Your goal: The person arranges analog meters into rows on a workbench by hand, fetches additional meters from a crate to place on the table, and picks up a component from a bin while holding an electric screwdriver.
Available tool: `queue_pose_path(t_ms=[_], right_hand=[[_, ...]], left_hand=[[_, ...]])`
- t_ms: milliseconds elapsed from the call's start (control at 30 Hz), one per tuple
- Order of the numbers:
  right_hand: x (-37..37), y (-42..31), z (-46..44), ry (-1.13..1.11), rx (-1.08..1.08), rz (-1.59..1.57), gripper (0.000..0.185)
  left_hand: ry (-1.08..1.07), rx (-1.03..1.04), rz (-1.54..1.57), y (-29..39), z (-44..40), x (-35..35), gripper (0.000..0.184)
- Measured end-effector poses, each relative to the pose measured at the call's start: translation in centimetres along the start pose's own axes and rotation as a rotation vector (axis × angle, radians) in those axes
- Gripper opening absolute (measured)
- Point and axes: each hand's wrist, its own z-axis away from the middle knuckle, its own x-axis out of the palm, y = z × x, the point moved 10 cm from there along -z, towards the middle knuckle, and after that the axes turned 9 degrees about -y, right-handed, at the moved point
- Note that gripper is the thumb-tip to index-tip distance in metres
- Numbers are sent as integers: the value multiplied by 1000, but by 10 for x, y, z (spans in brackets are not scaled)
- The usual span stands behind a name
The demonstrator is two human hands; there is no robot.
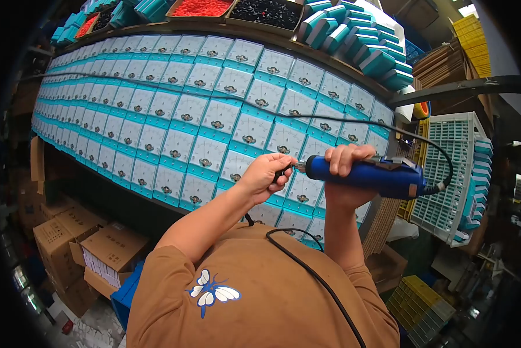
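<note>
My right hand (348, 168) is wrapped round a blue electric screwdriver (362, 176), which lies roughly level with its tip pointing left. At that tip (300, 166), the fingers of my left hand (267, 175) are closed on a small black part (281, 173); its exact kind is hidden by the fingers. Both hands are above rows of teal-and-white panel meters (205, 152) laid side by side across the table. A black cord (447, 168) leaves the screwdriver's back end and loops across the meters.
Beyond the meters, one box holds red small parts (199, 7) and another holds black ones (266, 13). Teal-and-white cases (359, 40) are piled at the back right. A white crate (443, 168) stands at right. Cardboard boxes (69, 238) are at lower left.
</note>
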Motion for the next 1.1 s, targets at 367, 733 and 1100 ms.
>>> queue_pose_path(t_ms=[367, 733, 1100], right_hand=[[-90, 57, -36, 265, 265, -218, 52], [-97, 183, -188, -44, 179, 174, 53], [-123, 242, -182, -20, 222, 362, 52]], left_hand=[[63, 3, 15, 32, -39, -35, 19], [-82, 155, 131, 84, -44, -87, 25], [-94, 134, 111, 87, -42, -114, 22]])
